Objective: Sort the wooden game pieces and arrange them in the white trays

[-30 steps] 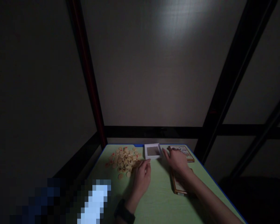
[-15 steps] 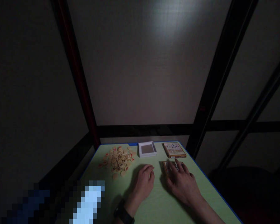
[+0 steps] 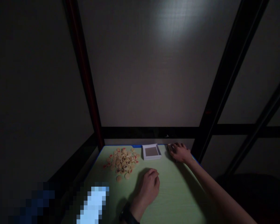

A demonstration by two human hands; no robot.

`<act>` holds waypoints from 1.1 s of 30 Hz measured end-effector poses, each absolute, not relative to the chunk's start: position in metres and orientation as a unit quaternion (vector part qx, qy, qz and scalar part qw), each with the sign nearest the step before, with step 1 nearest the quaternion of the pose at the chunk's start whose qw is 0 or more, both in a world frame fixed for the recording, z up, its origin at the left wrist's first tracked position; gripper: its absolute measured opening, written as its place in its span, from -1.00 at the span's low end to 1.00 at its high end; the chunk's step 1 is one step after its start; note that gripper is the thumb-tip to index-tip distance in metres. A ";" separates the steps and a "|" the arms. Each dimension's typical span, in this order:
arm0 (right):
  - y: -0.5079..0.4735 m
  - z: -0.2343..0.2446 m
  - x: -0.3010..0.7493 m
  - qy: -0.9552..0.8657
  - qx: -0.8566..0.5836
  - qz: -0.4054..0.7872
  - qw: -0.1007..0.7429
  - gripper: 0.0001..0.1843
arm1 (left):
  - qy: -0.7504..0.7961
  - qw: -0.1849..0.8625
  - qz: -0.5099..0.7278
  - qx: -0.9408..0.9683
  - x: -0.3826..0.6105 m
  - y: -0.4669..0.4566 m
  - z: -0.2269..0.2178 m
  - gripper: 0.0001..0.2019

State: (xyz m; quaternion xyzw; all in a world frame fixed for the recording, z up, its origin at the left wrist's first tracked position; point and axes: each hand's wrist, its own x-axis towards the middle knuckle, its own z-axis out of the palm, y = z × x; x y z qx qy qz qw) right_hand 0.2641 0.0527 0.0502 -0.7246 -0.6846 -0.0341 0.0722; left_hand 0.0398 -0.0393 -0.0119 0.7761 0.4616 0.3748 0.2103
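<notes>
My left hand [image 3: 148,187] rests on the green table [image 3: 175,199] with its fingers curled in loosely and nothing showing in them. It lies just right of a heap of round pale wooden pieces [image 3: 122,161] marked in red and black. My right hand [image 3: 180,152] reaches to the far right corner of the table, palm down, fingers bent over the spot where an orange-edged card box lay. That box is hidden under the hand. A small white open box [image 3: 151,152] sits between the heap and my right hand.
The table has a blue rim [image 3: 94,163] and ends at a dark metal frame, with a red-black post [image 3: 88,90] at the far left and a black post [image 3: 220,90] at the far right. A blurred patch [image 3: 93,202] covers the lower left.
My right hand moved from the near-right card up to the far right corner. The orange-edged card it touched no longer shows on the table. My left hand drew back slightly.
</notes>
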 end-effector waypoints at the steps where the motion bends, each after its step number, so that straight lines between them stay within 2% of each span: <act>1: 0.054 0.049 0.263 -0.685 -0.724 -0.033 0.071 -0.49 | 0.460 0.210 0.377 0.776 0.040 -0.039 -0.013 -0.67; 8: 0.059 0.047 0.264 -0.695 -0.715 -0.029 0.063 -0.46 | 0.461 0.212 0.382 0.773 0.041 -0.040 -0.011 -0.67; 11: 0.058 0.046 0.263 -0.696 -0.711 -0.053 0.085 -0.45 | 0.459 0.214 0.380 0.774 0.041 -0.040 -0.011 -0.67; 18: 0.029 0.020 0.222 -0.784 -0.546 -0.140 0.259 -0.54 | 0.471 0.203 0.354 0.782 0.042 -0.040 -0.011 -0.67; 21: 0.012 0.000 0.200 -0.805 -0.480 -0.151 0.314 -0.63 | 0.504 0.163 0.305 0.791 0.038 -0.044 0.000 -0.70; 24: 0.003 -0.010 0.187 -0.814 -0.464 -0.156 0.312 -0.68 | 0.562 0.063 0.232 0.791 0.029 -0.050 0.018 -0.73; 26: 0.004 -0.009 0.185 -0.808 -0.484 -0.165 0.293 -0.64 | 0.608 0.007 0.190 0.771 0.020 -0.053 0.029 -0.74; 33: 0.026 -0.003 0.189 -0.798 -0.542 -0.153 0.214 -0.57 | 0.701 -0.011 0.137 0.700 -0.023 -0.067 0.023 -0.78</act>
